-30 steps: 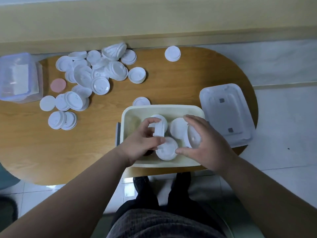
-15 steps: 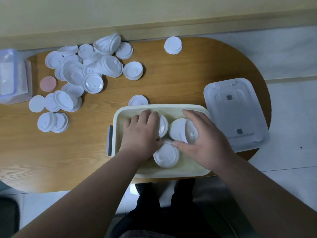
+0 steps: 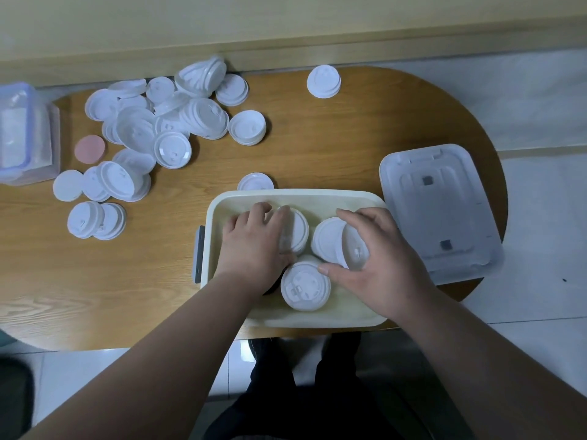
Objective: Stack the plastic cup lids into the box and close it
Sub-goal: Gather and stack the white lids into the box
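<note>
Two grips work inside the cream box (image 3: 317, 195), which sits on the near edge of the wooden surface (image 3: 317, 138). The left grip (image 3: 254, 239) lies palm down over the rear-left lid stack (image 3: 297, 231), its fingers bent over the far edge. Whether it clasps the stack or only presses on it, I cannot tell. The right grip (image 3: 378, 255) pinches the tilted lids (image 3: 333, 239) between its fingers on top and its thumb below. A flat lid stack (image 3: 305, 289) lies between the two wrists, touching the right thumb. The clear box lid (image 3: 444, 211) rests just right of the box and bears two dark squares too small to read. The loose lids (image 3: 152, 131) are heaped on the surface at far left.
</note>
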